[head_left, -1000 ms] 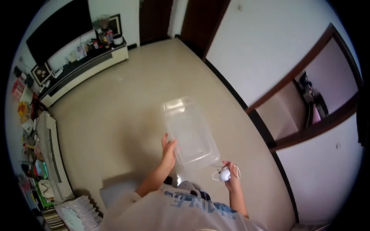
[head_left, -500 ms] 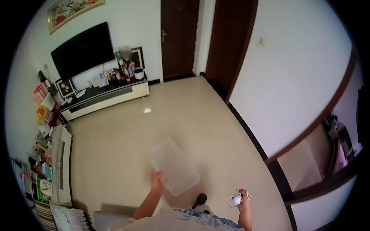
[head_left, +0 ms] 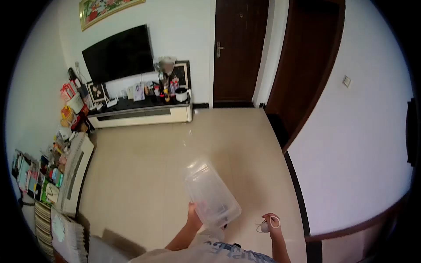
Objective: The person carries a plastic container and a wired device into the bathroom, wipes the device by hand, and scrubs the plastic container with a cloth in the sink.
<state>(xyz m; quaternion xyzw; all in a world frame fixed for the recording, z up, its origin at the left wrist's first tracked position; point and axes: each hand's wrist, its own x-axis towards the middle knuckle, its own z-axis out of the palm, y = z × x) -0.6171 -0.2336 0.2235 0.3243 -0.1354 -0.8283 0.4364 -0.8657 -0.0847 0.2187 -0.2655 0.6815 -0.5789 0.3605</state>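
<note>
A clear plastic box is held in front of my body, tilted, with its long side running from upper left to lower right. My left hand grips its left edge near the lower corner. On the right, my right hand is closed around a small whitish object with a looped white cord. The hand and the box are apart. What the small object is cannot be made out.
A long TV cabinet bearing many items stands ahead below a television. Along the left wall is a loaded low cabinet. Brown doors are ahead; a white wall rises at right.
The view has turned right. Both hands still hold their things. The box appears farther right and nearer my right hand, and the white object is now more covered by the fingers.
</note>
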